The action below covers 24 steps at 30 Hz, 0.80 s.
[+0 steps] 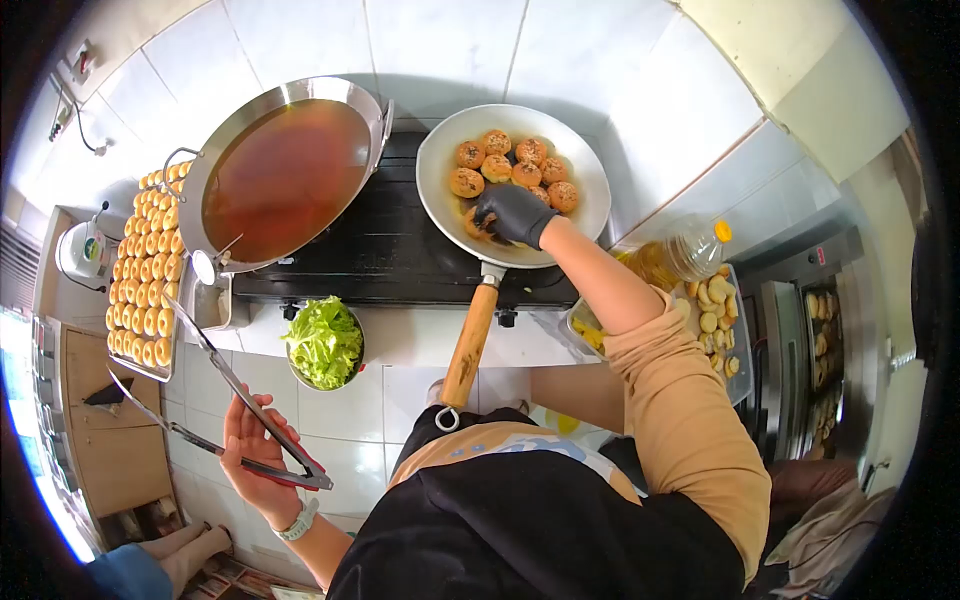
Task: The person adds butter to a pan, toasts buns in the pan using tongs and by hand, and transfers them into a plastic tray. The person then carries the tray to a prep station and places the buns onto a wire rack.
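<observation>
My left hand [258,450] is closed around metal tongs [219,363], whose two arms are spread apart and point up and left, over the floor. A black glove covers my right hand [514,216], which reaches down into a pale frying pan [592,190]. Its fingers are around a bun [471,222] at the pan's near left side; the glove partly hides it. Several golden, seed-topped round buns [497,168] sit beside the hand in the pan. The pan's wooden handle [468,345] extends toward my body.
A wide pan of reddish-brown liquid [285,180] stands on the black stove [400,235]. Lettuce [325,343] fills a bowl at the counter edge. Ring-shaped pastries [148,270] cover a left tray. An oil bottle [680,255] and sliced pieces [712,315] are at right. Another person's legs [190,550] show lower left.
</observation>
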Motion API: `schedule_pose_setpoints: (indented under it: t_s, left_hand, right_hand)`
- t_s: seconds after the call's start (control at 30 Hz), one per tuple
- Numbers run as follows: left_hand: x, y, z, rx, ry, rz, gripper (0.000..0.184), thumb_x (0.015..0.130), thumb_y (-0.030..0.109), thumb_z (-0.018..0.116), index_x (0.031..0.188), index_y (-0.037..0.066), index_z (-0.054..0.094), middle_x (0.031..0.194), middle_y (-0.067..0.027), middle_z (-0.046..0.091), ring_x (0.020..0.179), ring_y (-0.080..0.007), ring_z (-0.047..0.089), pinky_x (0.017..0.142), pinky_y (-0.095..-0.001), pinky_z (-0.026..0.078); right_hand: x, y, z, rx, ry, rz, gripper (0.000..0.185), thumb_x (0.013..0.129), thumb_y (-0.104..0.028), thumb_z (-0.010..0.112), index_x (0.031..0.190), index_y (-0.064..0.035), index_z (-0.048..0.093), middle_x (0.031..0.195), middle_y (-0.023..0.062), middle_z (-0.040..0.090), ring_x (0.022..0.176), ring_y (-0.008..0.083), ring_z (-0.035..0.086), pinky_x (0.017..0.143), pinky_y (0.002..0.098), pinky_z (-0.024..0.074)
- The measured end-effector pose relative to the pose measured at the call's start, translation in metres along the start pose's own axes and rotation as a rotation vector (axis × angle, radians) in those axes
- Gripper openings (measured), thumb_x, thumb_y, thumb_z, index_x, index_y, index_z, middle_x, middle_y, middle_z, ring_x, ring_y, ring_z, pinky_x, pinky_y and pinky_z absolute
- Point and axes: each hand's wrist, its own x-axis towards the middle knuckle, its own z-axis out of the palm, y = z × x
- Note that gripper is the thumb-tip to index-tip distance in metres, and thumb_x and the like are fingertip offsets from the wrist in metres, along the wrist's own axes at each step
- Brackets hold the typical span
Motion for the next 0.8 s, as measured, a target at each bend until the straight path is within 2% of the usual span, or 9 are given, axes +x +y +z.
schedule_pose_setpoints:
  t_s: [0.1,0.13,0.27,0.37,0.5,0.63,0.7,0.77,0.8]
  left_hand:
    - [-0.002,0.0,-0.003,-0.022,0.031,-0.026,0.061,0.083,0.039,0.039,0.126,-0.004,0.039,0.105,-0.0145,0.053,0.08,-0.0183,0.054,0.059,-0.0311,0.049]
    - [-0.001,-0.003,-0.003,-0.024,0.025,-0.027,0.061,0.083,0.039,0.039,0.126,-0.004,0.039,0.104,-0.0146,0.053,0.08,-0.0183,0.054,0.059,-0.0312,0.049]
    - [0.003,-0.001,0.002,-0.02,-0.02,-0.016,0.062,0.082,0.039,0.04,0.127,-0.004,0.038,0.105,-0.0151,0.053,0.08,-0.0186,0.054,0.059,-0.0313,0.049]
    - [0.006,-0.005,0.01,-0.011,-0.018,-0.03,0.064,0.082,0.04,0.041,0.127,-0.004,0.038,0.105,-0.0151,0.053,0.08,-0.0187,0.054,0.059,-0.0313,0.049]
    - [0.012,-0.006,0.031,-0.022,-0.116,-0.04,0.064,0.081,0.038,0.042,0.127,-0.006,0.036,0.107,-0.018,0.051,0.08,-0.0192,0.054,0.061,-0.0309,0.049]
    - [0.01,-0.01,0.05,0.029,-0.127,-0.056,0.065,0.081,0.038,0.041,0.129,-0.006,0.035,0.11,-0.0165,0.052,0.082,-0.0189,0.053,0.061,-0.0293,0.048]
    - [0.009,-0.01,0.06,0.077,-0.119,-0.072,0.063,0.082,0.038,0.038,0.129,-0.005,0.036,0.11,-0.0154,0.052,0.082,-0.0178,0.052,0.061,-0.0279,0.047]
    - [0.011,-0.012,0.066,0.119,-0.083,-0.094,0.061,0.083,0.036,0.036,0.128,-0.005,0.038,0.11,-0.0144,0.052,0.082,-0.0169,0.052,0.061,-0.0263,0.047]
    - [0.013,-0.013,0.07,0.144,-0.098,-0.081,0.059,0.084,0.034,0.034,0.128,-0.005,0.039,0.11,-0.0139,0.052,0.081,-0.0164,0.052,0.06,-0.0252,0.046]
  right_hand:
    - [0.007,0.008,0.001,-0.054,0.192,0.165,0.029,0.067,-0.006,0.059,0.094,-0.0102,0.065,0.088,0.0165,0.062,0.084,0.0336,0.06,0.077,0.0417,0.0475]
    - [0.009,0.008,0.0,-0.029,0.219,0.107,0.027,0.067,-0.004,0.058,0.092,-0.0106,0.066,0.09,0.0161,0.063,0.085,0.0331,0.06,0.078,0.0411,0.0475]
    - [0.01,-0.008,-0.016,-0.042,-0.22,0.091,0.019,0.072,-0.006,0.057,0.088,-0.008,0.066,0.087,0.0161,0.064,0.084,0.0336,0.061,0.076,0.0409,0.0483]
    - [0.012,0.018,-0.009,-0.148,0.056,0.324,0.017,0.07,-0.008,0.06,0.086,-0.0061,0.066,0.083,0.0181,0.063,0.081,0.035,0.06,0.072,0.0415,0.0478]
    - [-0.001,0.024,-0.025,-0.085,0.17,0.23,0.029,0.072,0.005,0.049,0.094,-0.0044,0.064,0.098,0.0185,0.061,0.094,0.0333,0.057,0.081,0.0396,0.046]
    - [-0.121,-0.038,-0.112,0.085,0.429,0.162,0.028,0.071,0.002,0.058,0.097,-0.0013,0.063,0.101,0.0167,0.061,0.091,0.0299,0.059,0.083,0.0334,0.0463]
    - [-0.209,-0.061,-0.16,0.248,0.529,0.225,0.027,0.073,-0.001,0.061,0.099,0.0008,0.063,0.097,0.014,0.063,0.084,0.0226,0.061,0.079,0.0298,0.0478]
    - [-0.29,-0.059,-0.179,0.447,0.749,0.561,0.02,0.077,-0.013,0.06,0.092,0.0007,0.064,0.086,0.0137,0.065,0.076,0.0235,0.062,0.072,0.031,0.0482]
    - [-0.323,-0.046,-0.183,0.346,0.764,0.744,0.021,0.078,-0.015,0.06,0.091,0.0005,0.064,0.084,0.0126,0.065,0.075,0.0218,0.062,0.07,0.0309,0.048]
